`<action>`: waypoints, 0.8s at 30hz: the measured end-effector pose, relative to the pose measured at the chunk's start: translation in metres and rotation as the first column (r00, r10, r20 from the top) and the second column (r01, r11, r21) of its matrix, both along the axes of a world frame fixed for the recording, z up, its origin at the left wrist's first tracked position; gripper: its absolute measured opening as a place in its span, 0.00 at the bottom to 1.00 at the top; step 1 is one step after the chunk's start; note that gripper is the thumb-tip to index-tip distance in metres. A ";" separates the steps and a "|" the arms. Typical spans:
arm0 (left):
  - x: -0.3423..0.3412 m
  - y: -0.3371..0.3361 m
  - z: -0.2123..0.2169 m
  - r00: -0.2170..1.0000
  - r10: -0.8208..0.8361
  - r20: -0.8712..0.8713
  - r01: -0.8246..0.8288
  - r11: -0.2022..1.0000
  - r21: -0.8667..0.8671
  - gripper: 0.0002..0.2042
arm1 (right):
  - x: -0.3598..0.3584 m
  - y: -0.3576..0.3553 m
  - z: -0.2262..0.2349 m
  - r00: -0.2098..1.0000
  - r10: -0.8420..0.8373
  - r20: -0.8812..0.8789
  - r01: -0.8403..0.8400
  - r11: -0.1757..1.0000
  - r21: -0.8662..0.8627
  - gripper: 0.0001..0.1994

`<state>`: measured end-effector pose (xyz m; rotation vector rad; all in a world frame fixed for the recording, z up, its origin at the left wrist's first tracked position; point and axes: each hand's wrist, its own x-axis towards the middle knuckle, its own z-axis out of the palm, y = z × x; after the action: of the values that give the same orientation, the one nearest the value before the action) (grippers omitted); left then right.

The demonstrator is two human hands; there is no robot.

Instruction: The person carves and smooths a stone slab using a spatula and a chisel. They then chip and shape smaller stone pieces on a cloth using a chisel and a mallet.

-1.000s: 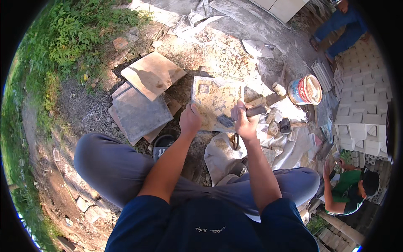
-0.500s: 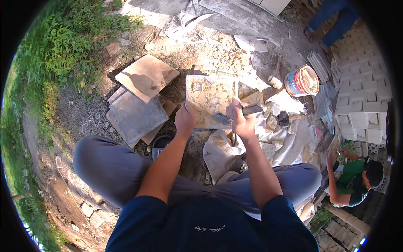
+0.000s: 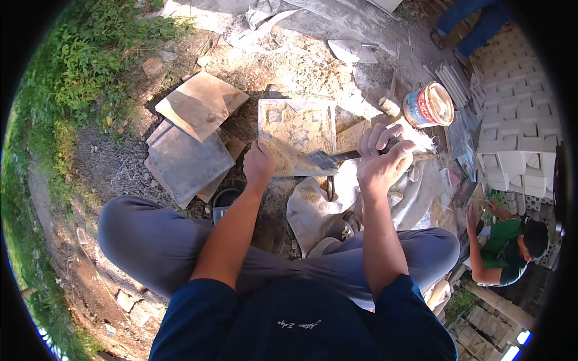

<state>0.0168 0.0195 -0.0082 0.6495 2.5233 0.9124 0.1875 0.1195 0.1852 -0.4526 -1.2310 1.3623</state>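
Note:
A square slab (image 3: pixel 295 129) crusted with tan grit, with squarish shapes in its upper corners, lies in front of me. My left hand (image 3: pixel 259 165) is closed on its lower left edge. In my right hand (image 3: pixel 385 153), fingers wrapped round the handle, is a flat dark-bladed scraper (image 3: pixel 325 159). Its blade rests over the slab's lower right corner. Below that corner, a curved dark metal piece (image 3: pixel 330 188) shows beside a pale cloth (image 3: pixel 310 204) near my foot.
Stacked square slabs (image 3: pixel 192 159) lie to the left, beside green plants (image 3: pixel 90 72). Farther right stand a bucket (image 3: pixel 428 105) and pale blocks (image 3: pixel 518 138); a trowel (image 3: pixel 352 51) lies beyond. A person in green (image 3: pixel 506 249) sits at right; another person's legs (image 3: pixel 475 27) show farther off.
My right hand has moved right and slightly up, from the slab's right edge to out beside it, now gripping the scraper's handle. My left hand stays on the slab's left edge.

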 end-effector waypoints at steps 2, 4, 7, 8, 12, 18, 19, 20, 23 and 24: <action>-0.002 0.000 -0.002 1.000 -0.002 -0.007 0.002 1.000 -0.011 0.25 | 0.003 -0.001 0.007 0.996 -0.001 -0.084 -0.007 0.996 -0.091 0.35; -0.003 0.000 -0.004 1.000 -0.005 -0.013 0.005 1.000 -0.024 0.25 | 0.016 -0.001 0.019 0.972 0.203 -0.114 -0.200 0.979 0.035 0.30; -0.004 -0.001 -0.006 1.000 0.024 -0.009 -0.024 0.999 -0.039 0.25 | 0.021 -0.005 0.025 0.974 0.188 -0.124 -0.187 0.982 0.015 0.28; -0.006 -0.002 -0.007 1.000 0.027 -0.004 -0.027 0.999 -0.043 0.25 | 0.022 -0.006 0.026 0.978 0.164 -0.127 -0.162 0.987 0.021 0.26; -0.002 0.000 0.000 1.000 0.006 0.013 -0.005 0.998 -0.066 0.24 | 0.032 -0.005 0.019 0.946 0.309 -0.097 -0.313 0.950 -0.024 0.27; 0.000 0.002 0.002 0.999 0.028 0.042 -0.024 0.995 -0.097 0.23 | 0.029 -0.006 0.001 0.960 0.273 -0.053 -0.275 0.961 -0.032 0.29; -0.003 0.000 0.002 0.999 0.031 0.038 -0.027 0.994 -0.104 0.23 | 0.033 -0.010 0.005 0.950 0.305 -0.071 -0.307 0.951 -0.021 0.29; -0.005 -0.001 0.002 0.998 0.024 0.050 -0.019 0.994 -0.105 0.24 | 0.035 -0.013 0.008 0.938 0.336 -0.087 -0.338 0.941 -0.009 0.29; -0.007 0.001 -0.004 0.997 -0.019 0.072 0.026 0.994 -0.105 0.26 | 0.036 -0.012 0.009 0.953 0.286 -0.100 -0.290 0.957 -0.019 0.29; -0.006 0.001 -0.006 0.996 -0.050 0.078 0.058 0.993 -0.102 0.28 | 0.035 -0.007 -0.004 0.949 0.302 -0.089 -0.304 0.952 -0.019 0.29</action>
<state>0.0105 0.0210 -0.0147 0.6358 2.4551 0.7660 0.2227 0.1124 0.1809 -0.2301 -1.2450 1.6471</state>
